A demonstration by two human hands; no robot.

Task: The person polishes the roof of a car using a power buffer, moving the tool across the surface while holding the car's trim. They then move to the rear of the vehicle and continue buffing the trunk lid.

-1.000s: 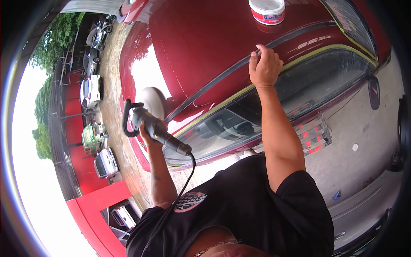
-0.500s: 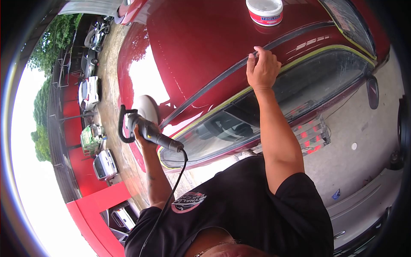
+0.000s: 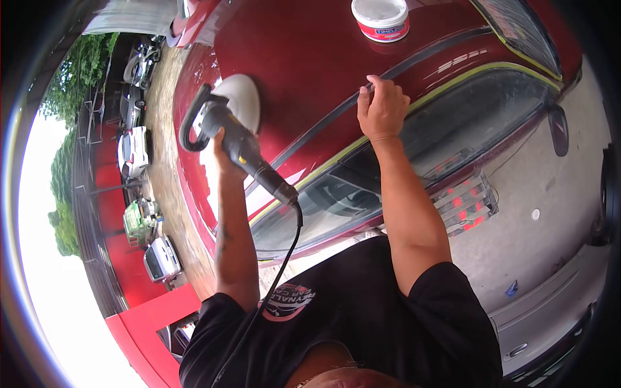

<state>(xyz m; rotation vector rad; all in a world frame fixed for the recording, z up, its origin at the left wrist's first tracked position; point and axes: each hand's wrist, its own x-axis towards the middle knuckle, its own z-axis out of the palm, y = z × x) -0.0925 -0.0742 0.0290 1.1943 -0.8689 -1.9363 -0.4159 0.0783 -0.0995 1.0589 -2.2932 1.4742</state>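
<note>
My left hand (image 3: 228, 155) is closed around the body of a black and grey polisher (image 3: 236, 139), at the left. The polisher's round white pad (image 3: 249, 103) lies against the red car's roof (image 3: 291, 58), and its cable (image 3: 288, 258) runs down across my shirt. Farther right, my right hand (image 3: 383, 108) is at the dark trim strip along the roof edge, fingers bent and thumb apart, with no object visible in it. A white and red tub (image 3: 380, 22) sits on the roof beyond it.
Yellow-green masking tape (image 3: 446, 94) borders the side windows (image 3: 479, 123). A side mirror (image 3: 558, 129) sticks out at the right. A grey car (image 3: 550, 310) stands at lower right, near a blue scrap (image 3: 512, 288) on the floor. Parked vehicles (image 3: 134, 152) line the left.
My left hand has moved the polisher up and to the right over the roof. My right hand and the tub appear slightly farther left as the view shifts.
</note>
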